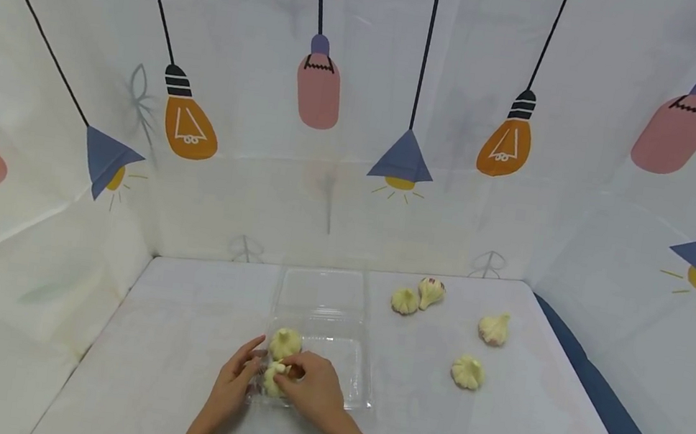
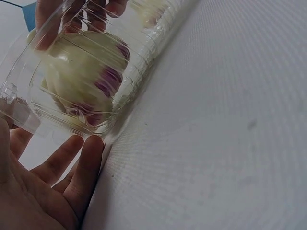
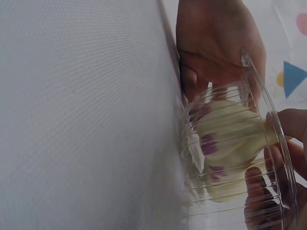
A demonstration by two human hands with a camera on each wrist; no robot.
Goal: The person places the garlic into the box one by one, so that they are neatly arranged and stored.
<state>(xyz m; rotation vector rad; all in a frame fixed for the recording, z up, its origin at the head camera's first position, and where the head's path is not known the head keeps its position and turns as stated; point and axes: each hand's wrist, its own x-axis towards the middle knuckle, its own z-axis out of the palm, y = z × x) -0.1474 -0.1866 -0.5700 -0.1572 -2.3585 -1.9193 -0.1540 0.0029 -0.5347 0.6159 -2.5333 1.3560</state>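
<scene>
A clear plastic clamshell container lies with its lid folded back. Two garlic bulbs sit along its left side: a rear bulb and a front bulb. My right hand reaches inside and pinches the front bulb by its stem between thumb and fingers. Through the ribbed wall, the right wrist view shows that bulb with purple patches. My left hand is at the container's left side; in the left wrist view its extended fingers touch the outer wall.
Right of the container lie more garlic bulbs on the white table: a pair, a round bulb and a purple-streaked one, then a far-right bulb and a nearer bulb. Lamp-printed white curtains surround the table.
</scene>
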